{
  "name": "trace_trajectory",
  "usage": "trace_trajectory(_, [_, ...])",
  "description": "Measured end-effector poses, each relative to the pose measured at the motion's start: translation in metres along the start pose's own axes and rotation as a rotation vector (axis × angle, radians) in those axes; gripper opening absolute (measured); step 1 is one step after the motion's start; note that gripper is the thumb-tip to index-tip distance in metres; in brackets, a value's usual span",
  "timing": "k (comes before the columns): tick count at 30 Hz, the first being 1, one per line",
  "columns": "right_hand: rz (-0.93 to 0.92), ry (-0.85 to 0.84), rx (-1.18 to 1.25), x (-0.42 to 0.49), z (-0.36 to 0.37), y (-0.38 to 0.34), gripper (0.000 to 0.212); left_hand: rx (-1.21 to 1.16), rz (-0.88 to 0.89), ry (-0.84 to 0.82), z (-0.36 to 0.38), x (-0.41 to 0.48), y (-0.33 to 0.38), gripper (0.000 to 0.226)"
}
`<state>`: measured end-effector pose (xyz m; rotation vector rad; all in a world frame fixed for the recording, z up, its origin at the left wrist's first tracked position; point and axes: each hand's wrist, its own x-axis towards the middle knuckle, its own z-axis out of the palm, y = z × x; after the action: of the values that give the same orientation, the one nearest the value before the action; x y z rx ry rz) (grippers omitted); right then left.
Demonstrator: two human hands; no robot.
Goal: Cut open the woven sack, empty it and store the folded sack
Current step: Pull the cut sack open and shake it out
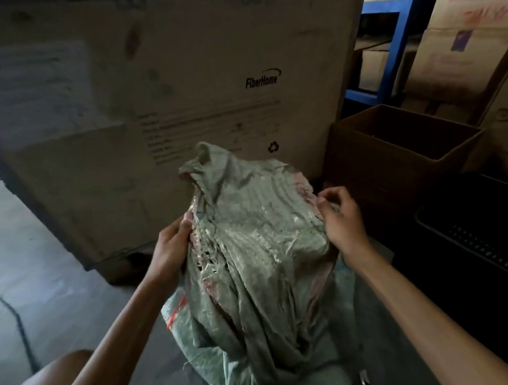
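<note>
A crumpled grey-green woven sack hangs limp in front of me, its frayed edge with loose threads on the left side. My left hand grips that frayed left edge. My right hand pinches the sack's right edge between thumb and fingers. The sack's lower part bunches on another piece of greenish woven material with red stitching on the floor. What lies under the sack is hidden.
A large FiberHome cardboard box stands right behind the sack. An open brown carton sits at the right, a black plastic crate nearer me. Blue shelving with boxes is behind. A dark cable lies on the grey floor at the left.
</note>
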<state>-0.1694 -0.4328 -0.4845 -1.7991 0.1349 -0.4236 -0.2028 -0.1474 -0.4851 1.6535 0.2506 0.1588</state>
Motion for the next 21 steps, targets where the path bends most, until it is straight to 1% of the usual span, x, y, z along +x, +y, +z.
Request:
trace_trajectory(2, [0.115, -0.164, 0.114, -0.013, 0.016, 0.0, 0.006, -0.115, -0.08, -0.07, 0.007, -0.007, -0.002, 0.032])
trace_trajectory(3, [0.157, -0.269, 0.159, -0.018, 0.022, 0.0, 0.015, -0.191, -0.128, -0.111, 0.009, -0.009, -0.001, 0.034])
trace_trajectory(5, [0.194, -0.471, 0.166, -0.03, 0.03, -0.009, 0.044, -0.341, -0.193, -0.213, 0.014, -0.014, 0.002, 0.036])
trace_trajectory(6, [0.19, -0.527, 0.164, -0.035, 0.034, -0.012, 0.054, -0.381, -0.204, -0.264, 0.017, -0.018, 0.004, 0.036])
trace_trajectory(7, [0.165, -0.551, 0.156, -0.038, 0.039, -0.011, 0.058, -0.383, -0.185, -0.303, 0.02, -0.021, 0.003, 0.037])
trace_trajectory(8, [0.124, -0.55, 0.149, -0.04, 0.044, -0.01, 0.06, -0.363, -0.14, -0.33, 0.023, -0.024, 0.003, 0.036])
trace_trajectory(10, [-0.004, -0.523, 0.055, -0.041, 0.052, -0.002, 0.061, -0.313, -0.044, -0.344, 0.024, -0.028, 0.0, 0.034])
trace_trajectory(11, [-0.055, -0.52, 0.004, -0.041, 0.054, -0.001, 0.056, -0.316, -0.033, -0.324, 0.025, -0.028, -0.003, 0.033])
trace_trajectory(13, [-0.116, -0.479, -0.07, -0.038, 0.054, 0.001, 0.035, -0.365, -0.068, -0.237, 0.025, -0.031, -0.005, 0.026])
trace_trajectory(14, [-0.137, -0.415, -0.123, -0.036, 0.051, 0.0, 0.029, -0.393, -0.088, -0.185, 0.022, -0.031, -0.005, 0.021])
trace_trajectory(15, [-0.139, -0.314, -0.192, -0.029, 0.046, 0.003, 0.028, -0.407, -0.104, -0.124, 0.017, -0.029, -0.006, 0.017])
trace_trajectory(16, [-0.124, -0.214, -0.227, -0.021, 0.038, 0.007, 0.028, -0.406, -0.114, -0.061, 0.01, -0.025, -0.005, 0.016])
trace_trajectory(17, [-0.052, -0.115, -0.246, -0.011, 0.027, 0.011, 0.026, -0.395, -0.116, -0.003, 0.001, -0.02, -0.003, 0.019])
trace_trajectory(18, [0.053, -0.041, -0.209, -0.002, 0.017, 0.013, 0.022, -0.38, -0.112, 0.038, -0.007, -0.014, -0.001, 0.023])
trace_trajectory(19, [0.163, 0.004, -0.184, 0.005, 0.01, 0.015, 0.017, -0.357, -0.102, 0.06, -0.014, -0.01, -0.001, 0.027])
trace_trajectory(20, [0.224, 0.006, -0.178, 0.008, 0.005, 0.015, 0.014, -0.333, -0.086, 0.068, -0.018, -0.008, -0.001, 0.029])
trace_trajectory(21, [0.217, -0.013, -0.214, 0.007, 0.004, 0.014, 0.014, -0.307, -0.072, 0.073, -0.019, -0.007, -0.003, 0.029])
